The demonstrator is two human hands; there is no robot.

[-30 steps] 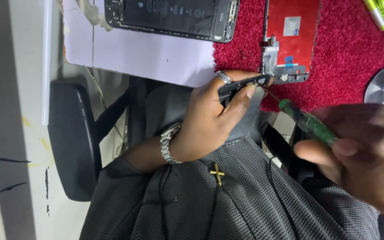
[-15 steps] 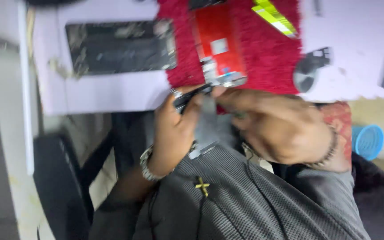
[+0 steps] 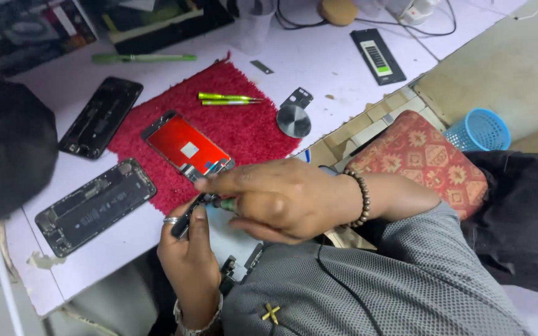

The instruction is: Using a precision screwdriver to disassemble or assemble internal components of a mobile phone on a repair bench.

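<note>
Counter [image 3: 319, 68] first, pale lilac and running across most of what I see, with a red shaggy mat [image 3: 250, 130] laid on it, I judge so that loose parts stay put and glass faces do not scratch; on the mat lies a phone screen panel [image 3: 185, 145] turned back-side up, red with a small pale square in its middle, its lower corner reaching toward my hands; beside the mat on the bare counter lie two opened phone bodies, one [image 3: 93, 205] near the front edge and one [image 3: 101, 117] further back, both dark and showing their insides; a patterned red cushion [image 3: 421, 155] sits off the counter's edge to the right, and a small blue basket [image 3: 481, 129] stands on the floor beyond it; smaller now, a round silvery disc [image 3: 294, 121] rests at the mat's right edge, and two yellow-green screwdrivers [image 3: 228, 98] lie side by side on the mat, close enough to grab; my left hand [image 3: 188, 255] comes up from below the counter's edge and pinches a small dark part [image 3: 185, 219] between thumb and fingers, holding it just off the near edge of the counter, steady for the tool, I think; my right hand [image 3: 275, 199] is curled over it, fingers closed round a green-handled tool [image 3: 225, 203] whose tip meets the part; the part itself is narrow, black and mostly hidden by my fingers, so I cannot tell what it is.
</note>
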